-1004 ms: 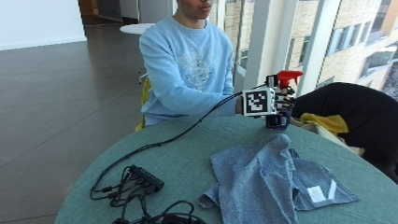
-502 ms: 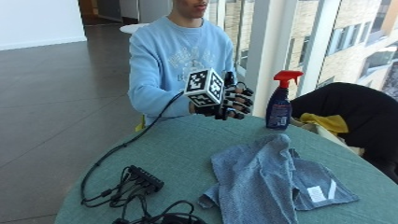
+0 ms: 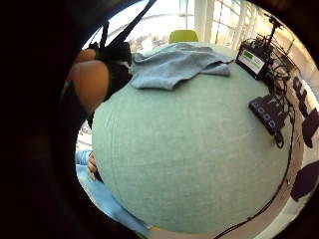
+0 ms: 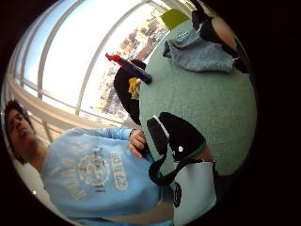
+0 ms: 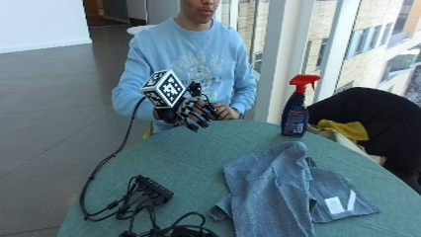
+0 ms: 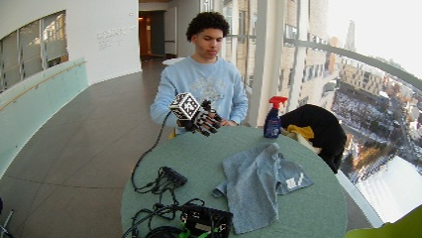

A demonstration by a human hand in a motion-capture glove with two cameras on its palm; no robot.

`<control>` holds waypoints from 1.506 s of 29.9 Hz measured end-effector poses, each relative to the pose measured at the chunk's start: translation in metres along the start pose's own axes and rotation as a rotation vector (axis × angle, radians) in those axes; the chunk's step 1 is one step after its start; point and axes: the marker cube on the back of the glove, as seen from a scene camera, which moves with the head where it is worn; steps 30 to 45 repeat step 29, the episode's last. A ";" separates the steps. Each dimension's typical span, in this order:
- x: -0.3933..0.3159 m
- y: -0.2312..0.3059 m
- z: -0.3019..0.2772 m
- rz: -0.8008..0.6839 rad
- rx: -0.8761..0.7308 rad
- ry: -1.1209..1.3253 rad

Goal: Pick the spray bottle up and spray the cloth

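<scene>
Gloved right hand [image 5: 190, 111] has pulled back from spray bottle [image 5: 295, 111] toward the person's chest, fingers relaxed, holding nothing; bottle stands at counter [image 5: 197, 163] edge; cloth [image 5: 283, 192] apart; careless re-reach could tip it.

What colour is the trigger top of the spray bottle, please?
Red, on the dark blue spray bottle; clearest in the outside view.
</scene>
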 end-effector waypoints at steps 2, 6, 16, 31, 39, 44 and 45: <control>0.002 0.013 -0.002 0.000 0.000 0.031; 0.008 0.027 -0.005 0.002 -0.001 0.054; 0.018 0.037 -0.001 0.007 -0.025 0.021; 0.016 0.039 0.003 0.016 -0.039 -0.003; 0.016 0.039 0.003 0.016 -0.039 -0.003; 0.016 0.039 0.003 0.016 -0.039 -0.003; 0.016 0.039 0.003 0.016 -0.039 -0.003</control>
